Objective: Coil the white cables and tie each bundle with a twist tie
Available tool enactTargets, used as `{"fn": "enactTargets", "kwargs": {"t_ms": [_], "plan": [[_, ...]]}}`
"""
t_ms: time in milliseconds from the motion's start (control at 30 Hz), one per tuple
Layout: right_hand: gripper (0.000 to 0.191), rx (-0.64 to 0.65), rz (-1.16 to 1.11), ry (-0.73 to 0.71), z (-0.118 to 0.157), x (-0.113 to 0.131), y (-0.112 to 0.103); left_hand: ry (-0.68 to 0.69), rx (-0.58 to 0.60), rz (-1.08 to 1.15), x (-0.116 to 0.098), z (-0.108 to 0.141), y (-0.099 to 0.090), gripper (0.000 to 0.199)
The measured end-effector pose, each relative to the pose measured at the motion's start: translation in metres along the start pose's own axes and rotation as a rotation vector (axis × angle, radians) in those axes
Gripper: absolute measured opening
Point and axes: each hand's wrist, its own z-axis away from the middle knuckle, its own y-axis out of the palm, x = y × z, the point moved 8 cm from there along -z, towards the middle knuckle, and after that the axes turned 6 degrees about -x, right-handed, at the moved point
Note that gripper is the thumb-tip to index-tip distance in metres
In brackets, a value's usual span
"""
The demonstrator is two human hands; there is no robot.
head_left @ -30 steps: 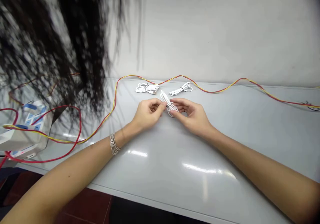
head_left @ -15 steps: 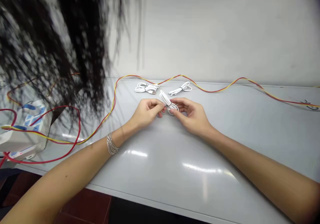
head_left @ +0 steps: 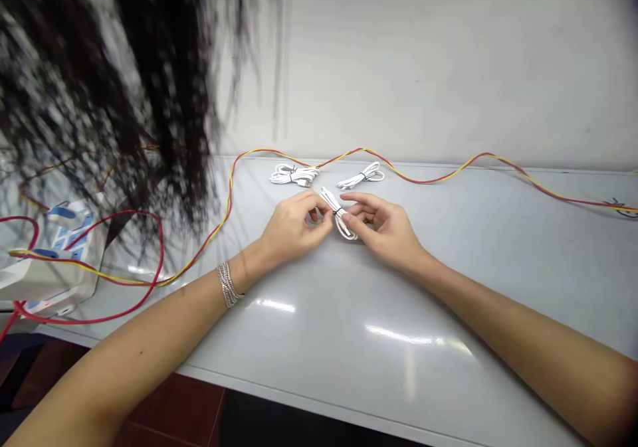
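A bundled white cable (head_left: 329,198) with a dark tie around its middle lies at a slant between my hands. My left hand (head_left: 299,224) is closed, its thumb and forefinger pinched at the tie on the cable's left side. On the other side, my right hand (head_left: 381,228) has its forefinger stretched out and apart from the thumb. Its thumb tip touches the bundle, while the other fingers curl loosely behind. Farther back lie two more tied white cables: one (head_left: 286,175) to the left with a plug showing, another (head_left: 366,176) to the right.
A red and yellow twisted wire (head_left: 428,182) runs along the back of the grey table (head_left: 319,341) by the wall. White power strips (head_left: 64,254) and a red cord (head_left: 161,248) occupy the left side. Blurred dark strands (head_left: 164,68) cover the upper left.
The cable bundle has shifted slightly toward me and more of its lower end shows. My right forefinger has straightened away from it. My left hand keeps its pinch at the tie.
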Motion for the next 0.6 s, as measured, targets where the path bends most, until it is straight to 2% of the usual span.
{"fn": "enactTargets", "kwargs": {"t_ms": [67,167,333,367,500,600], "plan": [[0.037,0.009,-0.039,-0.008,0.0,0.002,0.001,0.018,-0.013,-0.001,0.0,-0.001,-0.001,0.01],[0.037,0.044,-0.088,-0.038,0.0,0.005,0.003,-0.059,-0.04,0.055,0.005,-0.003,-0.002,0.008],[0.064,0.076,-0.076,-0.093,0.001,0.005,0.005,-0.271,-0.081,0.176,0.02,-0.002,-0.001,0.011],[0.065,0.071,-0.074,-0.108,0.001,0.004,0.004,-0.299,-0.076,0.203,0.021,-0.001,0.0,0.012],[0.044,0.047,-0.094,-0.154,0.0,0.002,0.004,-0.383,-0.02,0.313,0.023,0.001,0.007,0.013],[0.035,0.013,-0.099,-0.154,0.0,0.001,0.002,-0.394,-0.005,0.346,0.023,0.002,0.009,0.013]]}}
